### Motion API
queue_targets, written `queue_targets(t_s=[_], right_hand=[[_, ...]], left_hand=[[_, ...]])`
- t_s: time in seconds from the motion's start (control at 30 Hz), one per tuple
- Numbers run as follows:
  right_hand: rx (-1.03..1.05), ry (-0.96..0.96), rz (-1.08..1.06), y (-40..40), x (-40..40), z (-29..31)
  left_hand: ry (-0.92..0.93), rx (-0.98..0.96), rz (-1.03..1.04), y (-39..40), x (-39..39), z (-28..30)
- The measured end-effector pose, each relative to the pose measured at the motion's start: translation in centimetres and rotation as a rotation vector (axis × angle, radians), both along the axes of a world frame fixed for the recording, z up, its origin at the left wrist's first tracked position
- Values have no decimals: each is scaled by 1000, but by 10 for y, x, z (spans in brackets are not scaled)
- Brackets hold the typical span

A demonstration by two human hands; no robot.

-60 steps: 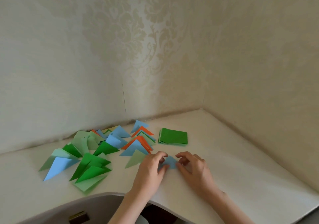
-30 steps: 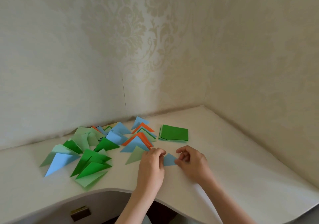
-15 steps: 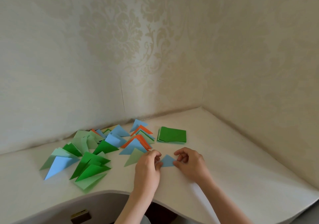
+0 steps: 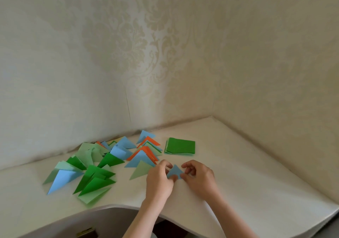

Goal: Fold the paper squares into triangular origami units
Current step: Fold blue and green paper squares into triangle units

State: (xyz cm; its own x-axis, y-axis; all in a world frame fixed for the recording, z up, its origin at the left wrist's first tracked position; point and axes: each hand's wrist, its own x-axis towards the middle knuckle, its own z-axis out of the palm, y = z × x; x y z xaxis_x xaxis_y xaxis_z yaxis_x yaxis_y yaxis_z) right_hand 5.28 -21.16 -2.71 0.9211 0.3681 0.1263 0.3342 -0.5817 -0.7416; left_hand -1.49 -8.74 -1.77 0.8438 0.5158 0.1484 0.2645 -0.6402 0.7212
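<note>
Two hands on one small blue paper triangle [image 4: 174,172], flat on the white table [image 4: 238,173]: my left hand [image 4: 159,180] pinches its left corner, my right hand [image 4: 199,177] pinches its right edge. Folded triangles [image 4: 95,164] lie left; green paper squares [image 4: 180,145] sit just beyond.
</note>
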Motion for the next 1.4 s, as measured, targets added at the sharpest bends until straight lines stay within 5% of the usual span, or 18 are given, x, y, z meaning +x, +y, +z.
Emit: queue_targets(t_s=[0.27, 0.4, 0.67, 1.0, 1.4], right_hand=[[120, -134, -88, 0, 7, 1], [5, -377, -59, 13, 23, 8], [-402, -258, 23, 44, 46, 16], [-558, -410, -19, 51, 52, 7], [-382, -585, -116, 54, 44, 16]], left_hand=[[-245, 86, 70, 18, -13, -8], [-248, 146, 160, 53, -27, -10], [-216, 117, 158, 77, -33, -19], [-352, 284, 54, 86, -21, -30], [-348, 291, 9, 87, -23, -29]])
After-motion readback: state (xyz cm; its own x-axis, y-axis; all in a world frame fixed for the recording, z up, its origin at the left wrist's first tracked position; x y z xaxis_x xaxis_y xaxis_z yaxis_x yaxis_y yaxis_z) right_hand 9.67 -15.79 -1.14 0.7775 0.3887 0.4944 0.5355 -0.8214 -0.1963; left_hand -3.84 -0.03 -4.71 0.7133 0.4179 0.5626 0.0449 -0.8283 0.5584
